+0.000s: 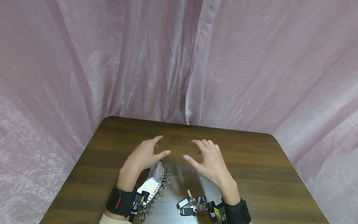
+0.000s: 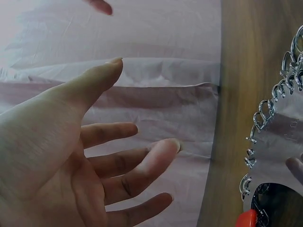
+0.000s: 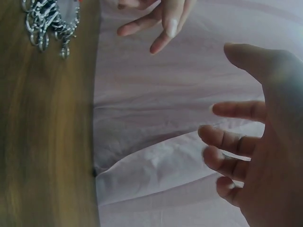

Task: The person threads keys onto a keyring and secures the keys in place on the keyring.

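Both hands are raised over the table with relaxed, spread fingers and nothing in them. My left hand (image 1: 143, 156) hovers above a shiny metal plate (image 1: 150, 184), whose edge is lined with several key rings and clasps (image 1: 162, 197). In the left wrist view the plate (image 2: 284, 161) appears at the right side, partly out of frame. To the right, my right hand (image 1: 211, 162) faces the left one across a gap, thumb and fingers apart. Between the wrists, near the bottom of the head view, lies a bunch of keys with black key tags (image 1: 186, 212).
The brown wooden table (image 1: 268, 174) has rounded far corners. Pink velvety curtains (image 1: 151, 62) hang just behind its far edge. A small red thing (image 2: 246, 218) shows beside the plate in the left wrist view. Black bands (image 1: 118, 201) wrap both wrists.
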`<state>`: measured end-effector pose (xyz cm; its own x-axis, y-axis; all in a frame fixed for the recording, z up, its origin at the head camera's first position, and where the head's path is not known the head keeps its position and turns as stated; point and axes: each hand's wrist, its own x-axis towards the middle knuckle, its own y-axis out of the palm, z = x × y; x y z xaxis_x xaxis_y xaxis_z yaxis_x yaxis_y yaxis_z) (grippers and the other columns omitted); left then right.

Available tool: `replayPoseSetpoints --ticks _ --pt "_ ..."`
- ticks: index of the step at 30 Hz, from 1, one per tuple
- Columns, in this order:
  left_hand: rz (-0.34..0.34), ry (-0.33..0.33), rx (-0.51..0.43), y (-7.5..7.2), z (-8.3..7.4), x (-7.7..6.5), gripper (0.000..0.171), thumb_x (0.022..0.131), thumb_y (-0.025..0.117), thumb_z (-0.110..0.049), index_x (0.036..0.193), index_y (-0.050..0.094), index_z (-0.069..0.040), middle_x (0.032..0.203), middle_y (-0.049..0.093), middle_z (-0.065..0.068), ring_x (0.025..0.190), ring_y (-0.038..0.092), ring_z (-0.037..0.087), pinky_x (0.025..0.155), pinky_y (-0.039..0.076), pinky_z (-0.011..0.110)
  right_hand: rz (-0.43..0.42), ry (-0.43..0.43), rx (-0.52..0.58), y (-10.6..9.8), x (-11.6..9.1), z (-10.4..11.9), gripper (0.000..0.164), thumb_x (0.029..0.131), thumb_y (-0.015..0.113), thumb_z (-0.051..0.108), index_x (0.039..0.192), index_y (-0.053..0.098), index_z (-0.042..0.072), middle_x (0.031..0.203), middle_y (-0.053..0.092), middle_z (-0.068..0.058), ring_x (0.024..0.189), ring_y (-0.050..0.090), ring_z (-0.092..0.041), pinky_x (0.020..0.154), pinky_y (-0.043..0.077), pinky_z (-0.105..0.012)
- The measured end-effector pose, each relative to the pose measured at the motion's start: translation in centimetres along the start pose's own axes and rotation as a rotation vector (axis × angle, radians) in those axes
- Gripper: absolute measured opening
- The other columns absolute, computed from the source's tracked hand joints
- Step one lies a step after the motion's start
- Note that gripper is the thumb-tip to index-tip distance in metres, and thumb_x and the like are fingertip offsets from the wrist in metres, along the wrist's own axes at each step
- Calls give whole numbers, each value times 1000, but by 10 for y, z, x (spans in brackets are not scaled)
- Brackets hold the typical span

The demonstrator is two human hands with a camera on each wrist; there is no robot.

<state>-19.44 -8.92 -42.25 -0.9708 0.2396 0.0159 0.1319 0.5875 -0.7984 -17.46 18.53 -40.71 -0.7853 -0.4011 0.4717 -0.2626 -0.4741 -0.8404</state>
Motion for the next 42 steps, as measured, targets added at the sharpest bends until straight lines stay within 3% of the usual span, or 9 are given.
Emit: replayPoseSetpoints --ticks 5,10,16,29,35,42 --pt "-12 2 12 -1 -1 0 80 98 71 -57 158 47 -11 129 70 15 113 70 34 93 56 56 89 -26 60 3 -4 -1 45 94 77 43 128 65 15 110 61 0 98 57 -18 84 48 -40" --pt "-14 17 25 -3 -1 0 80 98 70 -58 157 48 -9 130 70 17 113 70 34 91 57 55 223 -101 132 9 -11 -3 23 91 78 24 109 65 16 99 63 -1 91 61 -18 77 51 -34" --pt "-14 21 31 -3 1 0 80 98 70 -58 157 48 -10 131 70 18 115 70 34 93 56 55 349 -143 172 24 -18 -5 15 92 76 20 101 65 16 92 62 1 86 61 -19 74 48 -27" --pt "-4 32 14 0 -3 0 79 98 71 -57 157 48 -10 130 70 18 115 70 33 93 56 55 400 -124 207 42 -35 -13 18 94 77 24 104 68 12 93 62 2 85 61 -18 76 50 -29" --pt "-10 30 25 -2 -4 1 79 98 70 -59 157 48 -11 130 70 16 109 71 30 90 57 52 379 -128 210 42 -40 -15 18 91 80 21 102 68 12 93 63 0 86 61 -20 77 50 -31" --pt "1 30 11 0 -8 2 80 97 71 -60 157 48 -12 129 70 15 104 70 26 88 57 51 424 -145 208 37 -45 -20 18 91 82 23 100 69 16 86 63 5 82 58 -11 74 48 -26"
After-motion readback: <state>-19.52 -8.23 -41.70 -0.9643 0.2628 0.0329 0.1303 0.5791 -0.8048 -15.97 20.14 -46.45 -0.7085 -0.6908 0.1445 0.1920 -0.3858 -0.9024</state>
